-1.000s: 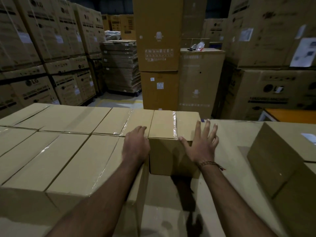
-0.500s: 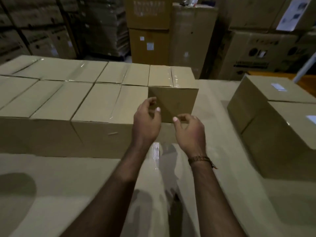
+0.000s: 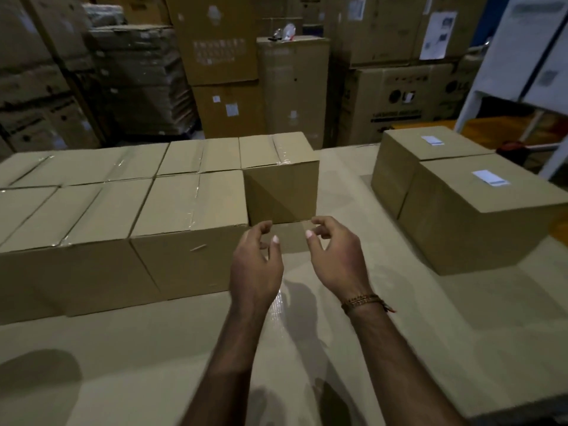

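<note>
**Hands before a taped carton.** The small box (image 3: 281,195) stands on the cardboard surface (image 3: 153,348) near its far edge. It is at the right end of a block of like boxes (image 3: 187,222), with its left side against its neighbour. The left hand (image 3: 256,265) and right hand (image 3: 335,256) hover side by side just in front of the box's near face. Their fingers are loosely curled and spread apart, thumbs facing, gripping nothing. A beaded bracelet (image 3: 362,301) circles the right wrist. Two labelled boxes (image 3: 479,216) sit together toward the surface's right edge, well apart from the small box. Tall cartons (image 3: 292,87) rise behind.
</note>
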`<state>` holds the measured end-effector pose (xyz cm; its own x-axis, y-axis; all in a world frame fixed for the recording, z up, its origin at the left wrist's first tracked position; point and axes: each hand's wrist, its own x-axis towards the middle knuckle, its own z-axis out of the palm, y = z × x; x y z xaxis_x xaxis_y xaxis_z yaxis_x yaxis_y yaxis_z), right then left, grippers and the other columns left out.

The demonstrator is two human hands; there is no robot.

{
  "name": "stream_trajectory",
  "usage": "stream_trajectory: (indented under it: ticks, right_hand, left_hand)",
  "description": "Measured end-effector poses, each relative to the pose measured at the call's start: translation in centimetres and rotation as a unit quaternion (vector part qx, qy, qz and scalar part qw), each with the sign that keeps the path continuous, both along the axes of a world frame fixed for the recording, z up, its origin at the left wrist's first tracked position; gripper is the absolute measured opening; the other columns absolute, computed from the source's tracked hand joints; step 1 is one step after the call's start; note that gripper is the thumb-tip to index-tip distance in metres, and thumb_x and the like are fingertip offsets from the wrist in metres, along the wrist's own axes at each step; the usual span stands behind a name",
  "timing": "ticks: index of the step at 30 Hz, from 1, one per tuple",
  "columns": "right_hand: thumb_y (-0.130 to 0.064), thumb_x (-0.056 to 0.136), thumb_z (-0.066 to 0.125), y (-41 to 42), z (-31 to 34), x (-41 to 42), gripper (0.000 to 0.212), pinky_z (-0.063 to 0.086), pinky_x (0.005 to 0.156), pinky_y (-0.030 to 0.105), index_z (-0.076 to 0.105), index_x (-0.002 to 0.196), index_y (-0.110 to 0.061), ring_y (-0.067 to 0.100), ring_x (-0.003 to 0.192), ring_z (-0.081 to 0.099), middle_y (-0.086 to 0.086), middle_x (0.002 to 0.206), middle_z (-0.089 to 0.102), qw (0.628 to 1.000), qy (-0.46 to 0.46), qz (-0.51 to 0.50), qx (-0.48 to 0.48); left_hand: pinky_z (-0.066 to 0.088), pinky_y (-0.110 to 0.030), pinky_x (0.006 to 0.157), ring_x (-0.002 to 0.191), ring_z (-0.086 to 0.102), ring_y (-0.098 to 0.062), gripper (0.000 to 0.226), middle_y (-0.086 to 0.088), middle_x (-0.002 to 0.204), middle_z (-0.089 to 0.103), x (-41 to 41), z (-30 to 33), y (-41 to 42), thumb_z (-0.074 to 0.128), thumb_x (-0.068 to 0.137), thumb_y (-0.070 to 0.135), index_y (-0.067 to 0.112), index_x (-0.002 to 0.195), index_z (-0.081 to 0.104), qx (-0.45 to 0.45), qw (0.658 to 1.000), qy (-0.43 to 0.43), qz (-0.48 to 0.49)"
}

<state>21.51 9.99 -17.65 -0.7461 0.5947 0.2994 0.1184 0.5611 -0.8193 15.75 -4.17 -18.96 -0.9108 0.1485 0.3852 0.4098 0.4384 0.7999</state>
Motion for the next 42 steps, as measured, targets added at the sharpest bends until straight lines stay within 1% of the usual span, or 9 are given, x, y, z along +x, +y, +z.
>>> stream_trajectory:
  ticks: [6, 13, 18, 25, 29, 33, 37, 39, 42]
  right_hand:
    - [-0.033, 0.102, 0.064, 7.2, 0.8, 3.2, 0.027, 0.055, 0.091, 0.033, 0.069, 0.128, -0.027, 0.010, 0.108, 0.065, -0.013, 0.108, 0.071, 0.999, 0.035, -0.006, 0.023]
    - [-0.034, 0.102, 0.064, 21.5, 0.7, 8.0, 0.024, 0.053, 0.088, 0.033, 0.069, 0.126, -0.028, 0.009, 0.104, 0.064, -0.014, 0.108, 0.070, 0.999, 0.017, -0.008, 0.042]
    - [-0.029, 0.100, 0.066, 31.9, 0.9, 11.1, 0.025, 0.056, 0.091, 0.037, 0.071, 0.124, -0.025, 0.016, 0.105, 0.065, -0.006, 0.114, 0.070, 0.997, -0.007, -0.045, 0.066]
    - [-0.033, 0.104, 0.064, 42.8, 1.0, 13.5, 0.029, 0.055, 0.088, 0.038, 0.066, 0.133, -0.029, 0.014, 0.111, 0.061, -0.007, 0.121, 0.066, 0.991, -0.048, -0.108, 0.055]
    - [-0.035, 0.104, 0.063, 47.1, -0.1, 13.7, 0.031, 0.057, 0.097, 0.049, 0.064, 0.135, -0.031, 0.021, 0.123, 0.060, -0.002, 0.129, 0.065, 0.988, -0.069, -0.128, 0.054]
    - [-0.044, 0.101, 0.063, 51.1, -0.3, 12.9, 0.039, 0.036, 0.117, 0.060, 0.061, 0.138, -0.031, 0.032, 0.143, 0.039, 0.007, 0.148, 0.051, 0.955, -0.146, -0.203, 0.161]
    - [-0.054, 0.101, 0.060, 54.7, -0.3, 11.7, 0.063, 0.024, 0.124, 0.062, 0.045, 0.154, -0.025, 0.038, 0.157, 0.019, 0.014, 0.166, 0.031, 0.944, -0.198, -0.210, 0.159]
    - [-0.057, 0.102, 0.056, 55.8, -0.7, 11.2, 0.071, 0.025, 0.124, 0.062, 0.034, 0.161, -0.024, 0.041, 0.158, 0.018, 0.016, 0.170, 0.024, 0.945, -0.236, -0.179, 0.138]
    - [-0.058, 0.106, 0.044, 56.1, -1.8, 11.0, 0.070, 0.032, 0.121, 0.062, 0.028, 0.165, -0.023, 0.041, 0.156, 0.022, 0.014, 0.172, 0.022, 0.947, -0.261, -0.132, 0.134]
  left_hand:
    - [0.058, -0.036, 0.090, 0.112, 0.065, -0.013, 0.043, 0.004, 0.138, 0.065, 2.8, -0.1, 5.6, 0.058, 0.106, 0.033, 0.026, 0.149, 0.058, -0.039, 0.999, 0.011, -0.005]
    - [0.055, -0.044, 0.099, 0.123, 0.062, -0.016, 0.046, 0.008, 0.142, 0.063, 5.8, -1.3, 18.2, 0.054, 0.106, 0.040, 0.031, 0.151, 0.054, -0.069, 0.998, 0.010, -0.001]
    - [0.052, -0.044, 0.105, 0.127, 0.060, -0.016, 0.048, 0.007, 0.143, 0.061, 7.6, -1.5, 28.1, 0.055, 0.106, 0.040, 0.028, 0.153, 0.052, -0.069, 0.996, 0.011, -0.050]
    - [0.045, -0.041, 0.114, 0.140, 0.049, -0.016, 0.054, 0.008, 0.155, 0.052, 9.5, -1.2, 38.3, 0.050, 0.108, 0.047, 0.031, 0.159, 0.043, -0.100, 0.989, 0.006, -0.111]
    - [0.047, -0.045, 0.111, 0.141, 0.047, -0.021, 0.058, 0.004, 0.155, 0.050, 8.9, -1.2, 42.4, 0.047, 0.107, 0.051, 0.029, 0.160, 0.038, -0.140, 0.979, 0.002, -0.148]
    - [0.046, -0.044, 0.112, 0.143, 0.046, -0.024, 0.064, 0.002, 0.161, 0.044, 7.7, -1.6, 45.9, 0.046, 0.107, 0.053, 0.028, 0.164, 0.031, -0.140, 0.975, -0.035, -0.167]
    - [0.042, -0.039, 0.117, 0.145, 0.048, -0.020, 0.068, 0.005, 0.162, 0.046, 7.0, -2.2, 48.4, 0.045, 0.107, 0.056, 0.031, 0.166, 0.023, -0.074, 0.967, -0.116, -0.213]
    - [0.041, -0.035, 0.117, 0.144, 0.050, -0.020, 0.068, 0.004, 0.162, 0.047, 6.8, -2.6, 49.1, 0.044, 0.109, 0.052, 0.032, 0.167, 0.018, -0.055, 0.966, -0.142, -0.210]
    - [0.036, -0.035, 0.120, 0.149, 0.043, -0.024, 0.072, -0.002, 0.169, 0.036, 6.9, -2.9, 49.4, 0.041, 0.112, 0.046, 0.028, 0.170, 0.002, -0.058, 0.962, -0.178, -0.196]
